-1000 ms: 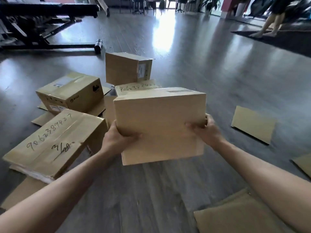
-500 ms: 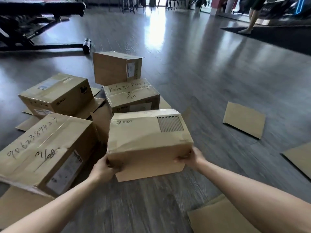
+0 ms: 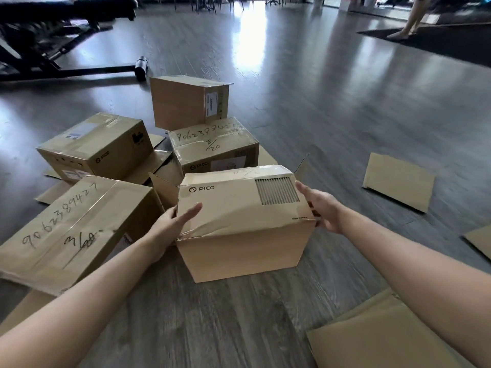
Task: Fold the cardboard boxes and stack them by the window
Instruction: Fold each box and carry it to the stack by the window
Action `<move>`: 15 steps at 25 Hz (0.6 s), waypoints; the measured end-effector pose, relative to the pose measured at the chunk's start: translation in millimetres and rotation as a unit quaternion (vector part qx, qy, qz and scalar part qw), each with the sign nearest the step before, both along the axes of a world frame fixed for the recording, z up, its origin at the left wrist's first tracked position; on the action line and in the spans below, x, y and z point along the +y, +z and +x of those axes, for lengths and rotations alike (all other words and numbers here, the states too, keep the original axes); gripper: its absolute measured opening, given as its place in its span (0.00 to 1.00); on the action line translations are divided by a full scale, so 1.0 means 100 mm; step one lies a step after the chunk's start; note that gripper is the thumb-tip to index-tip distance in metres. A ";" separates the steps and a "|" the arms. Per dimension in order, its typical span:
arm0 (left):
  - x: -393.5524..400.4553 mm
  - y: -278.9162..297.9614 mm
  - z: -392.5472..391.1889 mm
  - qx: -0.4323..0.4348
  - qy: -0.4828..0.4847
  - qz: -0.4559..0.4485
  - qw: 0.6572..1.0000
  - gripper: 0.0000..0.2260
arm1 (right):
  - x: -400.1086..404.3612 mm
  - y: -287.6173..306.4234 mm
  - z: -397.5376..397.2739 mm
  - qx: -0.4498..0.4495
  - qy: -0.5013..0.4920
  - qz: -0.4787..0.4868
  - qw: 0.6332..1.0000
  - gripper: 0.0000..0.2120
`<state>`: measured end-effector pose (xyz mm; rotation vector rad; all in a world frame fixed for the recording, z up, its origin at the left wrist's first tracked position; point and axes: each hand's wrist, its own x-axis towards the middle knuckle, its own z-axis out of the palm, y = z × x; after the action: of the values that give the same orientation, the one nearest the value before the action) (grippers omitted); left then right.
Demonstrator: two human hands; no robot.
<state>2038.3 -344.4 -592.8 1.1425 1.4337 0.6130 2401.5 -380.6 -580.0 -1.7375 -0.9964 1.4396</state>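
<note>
PICO-branded box (image 3: 239, 221) on floor, left hand (image 3: 172, 224) and right hand (image 3: 322, 208) flanking it, fingers loosely extended

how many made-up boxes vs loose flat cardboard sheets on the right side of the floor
boxes: 5
flat sheets on the right: 3
total: 8

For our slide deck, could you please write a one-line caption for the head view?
Both hands, left hand and right hand, flank a PICO box on the floor among four others.
</note>
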 end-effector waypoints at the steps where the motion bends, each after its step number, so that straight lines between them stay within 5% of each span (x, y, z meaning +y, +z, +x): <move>1: 0.02 0.02 0.07 0.030 0.019 0.004 0.999 0.41 | 0.06 0.00 -0.05 -0.043 -0.027 -0.014 0.999 0.42; 6: -0.03 0.08 0.22 0.085 0.060 0.054 0.993 0.36 | 0.13 0.02 -0.14 -0.215 -0.097 0.001 0.972 0.37; 12: 0.02 0.45 0.08 0.101 0.006 0.166 0.981 0.42 | 0.10 0.39 0.01 -0.172 -0.112 0.118 0.972 0.25; 15: 0.09 0.54 0.02 0.148 0.010 0.213 0.966 0.36 | 0.11 0.50 0.04 -0.138 -0.085 0.180 0.970 0.23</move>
<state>2040.4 -335.0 -539.3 1.6126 1.6113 0.8169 2405.1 -369.3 -530.2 -1.7268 -1.1406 0.8606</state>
